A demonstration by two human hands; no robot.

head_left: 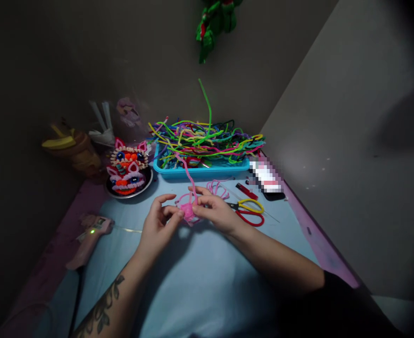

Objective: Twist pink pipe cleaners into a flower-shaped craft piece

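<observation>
Tattooed left forearm (104,300), left hand (160,220) and right hand (217,212) pinching a pink pipe-cleaner piece (189,213) between fingertips (180,214), its long strand (188,174) running away from them, leaning left, blue tray (202,172) of multicoloured pipe cleaners (207,139) beyond, round bowl (148,181) of two fuzzy animal heads (127,180) leftward.

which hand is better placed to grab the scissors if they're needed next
Probably the right hand: the scissors lie close beside it, on its own side. The left hand is farther away, across the pink piece that both hands are touching.
</observation>
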